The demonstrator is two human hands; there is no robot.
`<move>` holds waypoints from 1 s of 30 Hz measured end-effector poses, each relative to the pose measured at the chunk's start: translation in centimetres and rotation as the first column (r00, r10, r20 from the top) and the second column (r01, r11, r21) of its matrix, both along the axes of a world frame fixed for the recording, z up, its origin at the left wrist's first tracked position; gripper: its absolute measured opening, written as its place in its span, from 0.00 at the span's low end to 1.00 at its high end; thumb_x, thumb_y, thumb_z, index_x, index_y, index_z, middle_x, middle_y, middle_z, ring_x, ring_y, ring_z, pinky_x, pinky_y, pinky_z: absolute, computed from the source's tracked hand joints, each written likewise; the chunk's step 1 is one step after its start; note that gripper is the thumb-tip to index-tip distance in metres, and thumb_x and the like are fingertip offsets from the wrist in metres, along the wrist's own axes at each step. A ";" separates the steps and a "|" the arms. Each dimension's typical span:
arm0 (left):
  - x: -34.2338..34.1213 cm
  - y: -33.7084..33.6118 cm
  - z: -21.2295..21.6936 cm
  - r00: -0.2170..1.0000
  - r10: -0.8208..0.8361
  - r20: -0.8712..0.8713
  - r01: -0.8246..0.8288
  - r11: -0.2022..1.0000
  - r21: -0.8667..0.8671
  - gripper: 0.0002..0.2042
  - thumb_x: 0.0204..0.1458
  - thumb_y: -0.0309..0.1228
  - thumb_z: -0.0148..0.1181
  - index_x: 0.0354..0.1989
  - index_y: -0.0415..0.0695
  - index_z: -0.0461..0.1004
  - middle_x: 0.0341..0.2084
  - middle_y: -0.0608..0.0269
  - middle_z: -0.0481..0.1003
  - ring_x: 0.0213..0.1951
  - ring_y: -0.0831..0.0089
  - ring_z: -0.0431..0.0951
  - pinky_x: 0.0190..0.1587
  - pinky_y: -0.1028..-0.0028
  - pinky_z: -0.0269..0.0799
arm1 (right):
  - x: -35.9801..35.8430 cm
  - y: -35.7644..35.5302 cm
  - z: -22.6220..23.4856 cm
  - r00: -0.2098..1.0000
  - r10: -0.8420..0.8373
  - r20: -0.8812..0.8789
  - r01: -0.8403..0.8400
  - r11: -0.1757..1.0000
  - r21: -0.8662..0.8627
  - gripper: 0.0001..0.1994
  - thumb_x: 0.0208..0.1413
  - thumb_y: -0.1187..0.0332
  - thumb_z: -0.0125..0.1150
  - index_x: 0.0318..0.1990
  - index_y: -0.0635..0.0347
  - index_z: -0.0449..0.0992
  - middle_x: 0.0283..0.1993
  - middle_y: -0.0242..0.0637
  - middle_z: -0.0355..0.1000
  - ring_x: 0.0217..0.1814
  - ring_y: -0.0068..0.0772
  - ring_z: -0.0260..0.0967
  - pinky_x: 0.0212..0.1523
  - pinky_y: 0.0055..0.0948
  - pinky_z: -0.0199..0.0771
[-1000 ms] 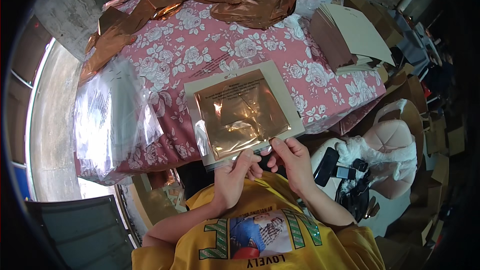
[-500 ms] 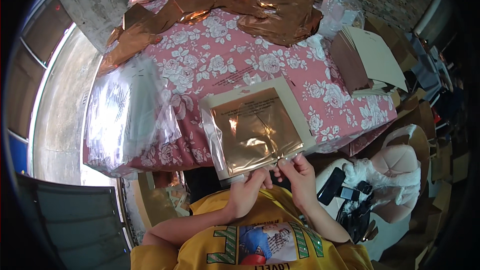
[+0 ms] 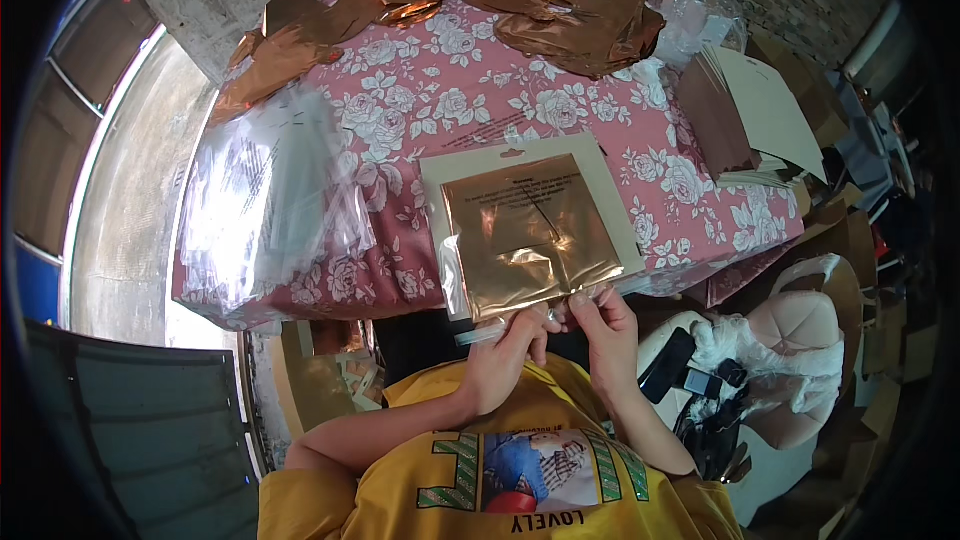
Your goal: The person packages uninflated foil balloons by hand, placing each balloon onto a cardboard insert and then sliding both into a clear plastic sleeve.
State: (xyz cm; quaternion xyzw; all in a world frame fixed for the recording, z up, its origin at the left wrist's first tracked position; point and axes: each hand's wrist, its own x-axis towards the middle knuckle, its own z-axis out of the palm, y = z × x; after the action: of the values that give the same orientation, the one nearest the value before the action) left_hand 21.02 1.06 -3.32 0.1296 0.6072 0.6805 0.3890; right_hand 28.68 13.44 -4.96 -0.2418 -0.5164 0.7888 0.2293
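Note:
A clear plastic bag (image 3: 455,285) encloses a cream backing card (image 3: 610,195) with a folded copper-coloured foil sheet (image 3: 520,225) on it. The package rests over the near edge of the table, its open-looking lower edge toward me. My left hand (image 3: 520,335) pinches that lower edge of the plastic bag. Close beside it, my right hand (image 3: 603,325) grips the same edge between thumb and fingers. Both hands are nearly touching below the foil.
A pink floral tablecloth (image 3: 400,140) covers the table. Clear plastic bags (image 3: 265,205) lie piled at left, cream cards (image 3: 765,110) are stacked at right, and copper foil (image 3: 590,30) spreads along the back. A padded chair (image 3: 795,345) holding a phone (image 3: 675,350) stands at right.
The whole scene has shifted slightly in view. My hands stay at the bag's lower edge, where the plastic has been drawn a little flatter over the foil.

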 end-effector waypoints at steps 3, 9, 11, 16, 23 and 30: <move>-0.3 -0.3 0.0 0.996 -0.071 0.049 0.069 0.997 0.042 0.16 0.66 0.35 0.44 0.30 0.38 0.72 0.19 0.67 0.67 0.20 0.79 0.66 0.28 0.78 0.65 | 0.1 -0.1 0.0 1.000 -0.002 -0.004 0.002 0.996 -0.085 0.04 0.64 0.72 0.56 0.37 0.61 0.73 0.32 0.31 0.73 0.32 0.19 0.69 0.37 0.21 0.69; 0.0 -0.2 0.7 0.982 -0.063 0.180 0.054 0.997 0.055 0.19 0.67 0.39 0.45 0.27 0.39 0.69 0.20 0.65 0.66 0.19 0.79 0.65 0.24 0.77 0.67 | 0.2 -0.3 1.0 0.999 0.011 0.053 -0.003 0.989 -0.149 0.04 0.64 0.71 0.56 0.38 0.61 0.73 0.33 0.35 0.77 0.32 0.21 0.73 0.37 0.21 0.73; 0.0 -0.2 0.7 0.982 -0.084 0.172 0.075 0.995 0.059 0.19 0.67 0.39 0.44 0.27 0.39 0.69 0.21 0.64 0.66 0.19 0.79 0.65 0.24 0.76 0.67 | 0.3 -0.2 0.5 0.999 0.008 0.032 -0.003 0.988 -0.154 0.04 0.64 0.71 0.56 0.37 0.61 0.72 0.31 0.35 0.76 0.31 0.20 0.72 0.36 0.21 0.72; -0.2 -0.5 0.1 0.979 -0.169 0.115 0.160 0.984 0.079 0.18 0.68 0.38 0.42 0.29 0.38 0.68 0.21 0.65 0.66 0.19 0.79 0.65 0.25 0.77 0.67 | -0.1 -0.4 0.0 1.000 -0.005 -0.005 0.005 0.986 -0.166 0.04 0.64 0.71 0.55 0.36 0.60 0.71 0.28 0.33 0.74 0.28 0.18 0.68 0.33 0.20 0.69; -0.3 -0.3 1.5 0.975 -0.203 0.085 0.196 0.977 0.090 0.18 0.67 0.35 0.38 0.26 0.41 0.66 0.12 0.62 0.66 0.14 0.75 0.67 0.21 0.76 0.62 | 0.1 -0.6 -0.3 0.997 -0.068 -0.036 0.065 0.995 -0.075 0.04 0.65 0.72 0.54 0.42 0.63 0.73 0.33 0.31 0.74 0.31 0.19 0.70 0.35 0.21 0.70; -0.5 -0.3 1.6 0.974 -0.199 0.108 0.182 0.972 0.148 0.18 0.63 0.31 0.39 0.19 0.40 0.62 0.11 0.61 0.63 0.14 0.72 0.68 0.21 0.75 0.64 | 1.4 0.1 -1.0 0.993 0.071 -0.092 -0.079 0.993 -0.083 0.13 0.64 0.72 0.53 0.54 0.64 0.71 0.47 0.36 0.75 0.45 0.26 0.75 0.46 0.27 0.76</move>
State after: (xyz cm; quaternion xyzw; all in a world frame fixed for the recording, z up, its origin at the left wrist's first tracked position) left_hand 20.54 0.74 -1.77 0.1720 0.5187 0.6868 0.4793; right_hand 30.11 13.58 -5.94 -0.1967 -0.4799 0.8284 0.2114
